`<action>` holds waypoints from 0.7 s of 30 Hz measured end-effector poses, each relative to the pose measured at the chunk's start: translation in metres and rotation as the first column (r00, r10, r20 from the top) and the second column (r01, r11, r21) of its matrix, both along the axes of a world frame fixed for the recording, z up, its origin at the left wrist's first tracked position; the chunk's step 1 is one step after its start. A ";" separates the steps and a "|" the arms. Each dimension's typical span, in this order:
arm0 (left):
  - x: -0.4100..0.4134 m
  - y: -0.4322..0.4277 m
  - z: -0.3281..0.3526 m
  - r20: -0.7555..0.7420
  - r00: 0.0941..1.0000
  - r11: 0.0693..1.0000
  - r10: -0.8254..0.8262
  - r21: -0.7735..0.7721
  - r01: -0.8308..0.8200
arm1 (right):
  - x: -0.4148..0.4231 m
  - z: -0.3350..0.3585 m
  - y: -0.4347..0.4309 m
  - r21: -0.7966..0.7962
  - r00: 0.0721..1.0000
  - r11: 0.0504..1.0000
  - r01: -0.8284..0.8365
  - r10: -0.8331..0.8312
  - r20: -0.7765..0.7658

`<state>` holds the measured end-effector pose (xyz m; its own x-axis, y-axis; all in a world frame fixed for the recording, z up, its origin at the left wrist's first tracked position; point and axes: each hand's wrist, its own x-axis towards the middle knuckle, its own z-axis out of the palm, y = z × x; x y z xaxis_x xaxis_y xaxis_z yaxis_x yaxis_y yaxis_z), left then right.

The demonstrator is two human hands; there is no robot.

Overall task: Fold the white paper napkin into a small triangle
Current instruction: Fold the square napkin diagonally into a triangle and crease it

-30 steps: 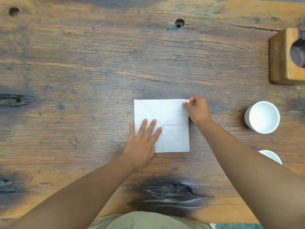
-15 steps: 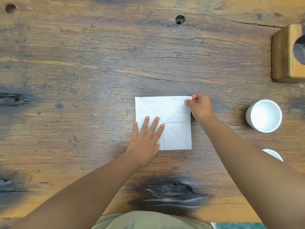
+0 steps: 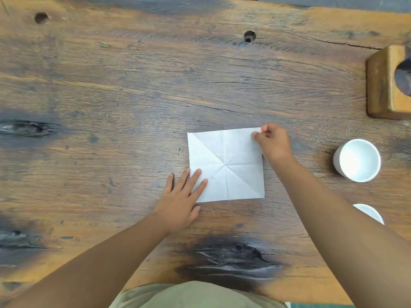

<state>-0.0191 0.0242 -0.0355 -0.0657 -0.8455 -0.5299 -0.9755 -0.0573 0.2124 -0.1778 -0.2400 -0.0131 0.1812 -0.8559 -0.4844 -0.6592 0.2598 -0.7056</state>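
The white paper napkin (image 3: 231, 156) lies spread as a flat square on the wooden table (image 3: 133, 96), marked with crossing and diagonal creases that meet at its middle. My left hand (image 3: 181, 200) rests flat, fingers apart, with its fingertips on the napkin's near left corner. My right hand (image 3: 272, 142) pinches the far right corner between thumb and fingers, and that corner looks slightly lifted.
A white cup (image 3: 357, 160) stands right of the napkin, and the rim of a second white cup (image 3: 367, 212) shows behind my right forearm. A wooden block with a round hole (image 3: 388, 82) sits at the far right edge.
My left hand has slid back toward the near left corner, uncovering the napkin's middle. My right hand keeps its pinch on the far right corner.
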 end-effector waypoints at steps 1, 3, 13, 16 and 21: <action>0.002 0.008 0.000 0.001 1.000 1.000 0.005 0.003 -0.005 | 0.001 0.002 0.002 -0.006 1.000 1.000 0.000 0.000 0.006; 0.005 0.022 0.000 0.006 1.000 1.000 0.001 0.014 -0.001 | 0.002 0.004 0.006 -0.009 1.000 1.000 -0.007 0.007 0.028; 0.009 0.036 -0.002 0.023 0.999 0.999 -0.026 0.021 0.025 | 0.016 0.030 0.039 -0.052 0.993 0.994 -0.091 0.094 0.069; 0.010 0.037 -0.004 0.012 1.000 1.000 -0.023 0.010 0.022 | 0.018 0.031 0.062 -0.036 0.983 0.988 -0.152 0.155 0.100; 0.009 0.039 -0.007 0.008 1.000 1.000 -0.023 -0.005 0.023 | 0.017 0.023 0.100 -0.020 0.968 0.972 -0.235 0.236 0.091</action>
<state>-0.0102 0.0628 -0.0422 -0.0804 -0.8466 -0.5261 -0.9783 -0.0342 0.2045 -0.1613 -0.1403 0.0103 0.4213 -0.7880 -0.4489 -0.6332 0.0987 -0.7676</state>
